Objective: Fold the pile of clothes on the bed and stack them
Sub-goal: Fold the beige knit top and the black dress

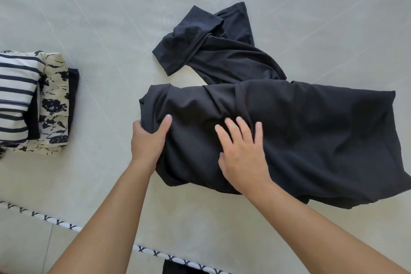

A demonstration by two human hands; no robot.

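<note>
Black garment (289, 129) spread across the pale bed (111, 18), both hands on it.

Dark fabric fills the centre and right of the frame, its body lying crosswise with wrinkles near the middle, and a sleeve (200, 38) bent back on itself reaching toward the upper centre. At the garment's left end the left hand (149, 138) grips the edge, thumb on top of the cloth and fingers curled under it. Just to the right, the right hand (240, 151) lies flat on the fabric with its fingers straight and spread, pressing down and holding nothing. At the left edge of the frame, well apart from the garment, sits a stack of folded clothes (33, 100): a navy-striped white piece on top of a cream floral one, with dark pieces between and below. A patterned trim (55, 221) runs along the bed's near edge at the lower left.
</note>
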